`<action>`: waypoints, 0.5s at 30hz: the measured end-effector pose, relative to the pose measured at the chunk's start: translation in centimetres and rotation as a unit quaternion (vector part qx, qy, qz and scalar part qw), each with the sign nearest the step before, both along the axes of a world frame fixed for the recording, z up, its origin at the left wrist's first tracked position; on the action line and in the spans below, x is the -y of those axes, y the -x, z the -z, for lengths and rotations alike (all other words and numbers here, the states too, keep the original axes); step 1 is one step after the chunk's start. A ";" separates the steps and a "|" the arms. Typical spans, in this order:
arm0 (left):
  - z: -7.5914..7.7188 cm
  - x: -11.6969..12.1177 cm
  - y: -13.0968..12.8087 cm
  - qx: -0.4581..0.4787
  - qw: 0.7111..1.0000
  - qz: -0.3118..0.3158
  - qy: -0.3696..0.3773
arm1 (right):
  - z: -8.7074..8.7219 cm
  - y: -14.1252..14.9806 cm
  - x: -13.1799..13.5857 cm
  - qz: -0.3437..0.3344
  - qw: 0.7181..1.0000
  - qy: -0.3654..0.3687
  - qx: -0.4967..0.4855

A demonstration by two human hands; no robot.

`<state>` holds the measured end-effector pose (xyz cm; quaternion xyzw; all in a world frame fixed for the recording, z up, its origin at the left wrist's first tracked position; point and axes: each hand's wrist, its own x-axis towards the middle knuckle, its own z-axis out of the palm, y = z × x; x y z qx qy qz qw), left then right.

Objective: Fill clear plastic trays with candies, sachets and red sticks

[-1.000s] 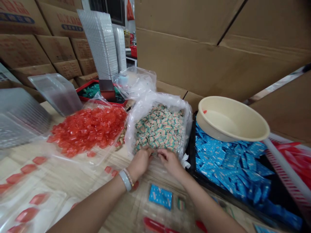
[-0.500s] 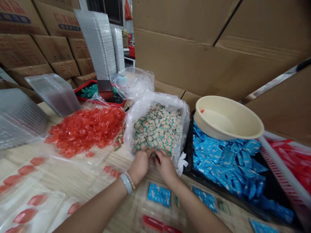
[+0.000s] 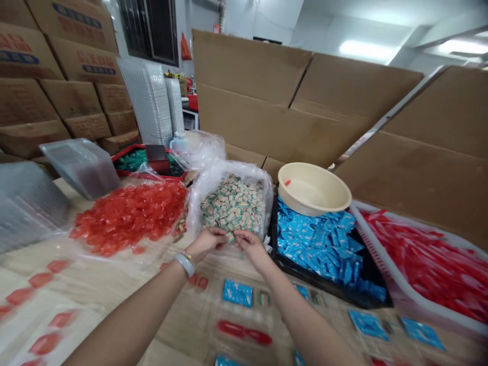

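My left hand (image 3: 209,241) is closed in a pinch on a small striped piece (image 3: 230,237) at the front edge of a bag-lined box (image 3: 192,211). Beside it, my right hand (image 3: 249,244) has its fingers pinched together, with a bit of green striped material showing at them. The fingertips of both hands nearly meet. Inside the box lies a heap of small flat pieces (image 3: 232,203) striped in pink, white and green. Below my hands, a blue packet (image 3: 237,293), a striped piece (image 3: 264,298) and a red long-shaped item (image 3: 244,332) lie in clear trays.
Red translucent pieces (image 3: 129,218) are heaped on plastic at left. A black tray of blue packets (image 3: 316,234) stands right, a cream basin (image 3: 314,189) resting on it. Beyond is a white basket (image 3: 415,295) of red items. Clear tray stacks (image 3: 148,101) and cardboard (image 3: 247,71) stand behind.
My hands have lifted off the heap toward the box's front edge, and a striped piece now shows between them. The view has tilted up and shows more at the right.
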<state>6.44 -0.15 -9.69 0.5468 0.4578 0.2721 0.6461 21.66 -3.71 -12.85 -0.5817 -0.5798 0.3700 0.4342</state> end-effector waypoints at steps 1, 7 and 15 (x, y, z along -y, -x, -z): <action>-0.2 0.2 0.1 0.010 1.000 0.000 0.017 | -0.7 0.1 0.5 -0.009 1.000 -0.013 0.008; -0.8 0.8 0.2 0.058 0.994 -0.001 0.088 | -4.5 0.8 2.4 -0.113 0.969 -0.117 0.186; -0.7 0.6 0.5 0.128 0.978 0.021 0.163 | -5.3 1.3 2.0 -0.132 0.944 -0.108 0.283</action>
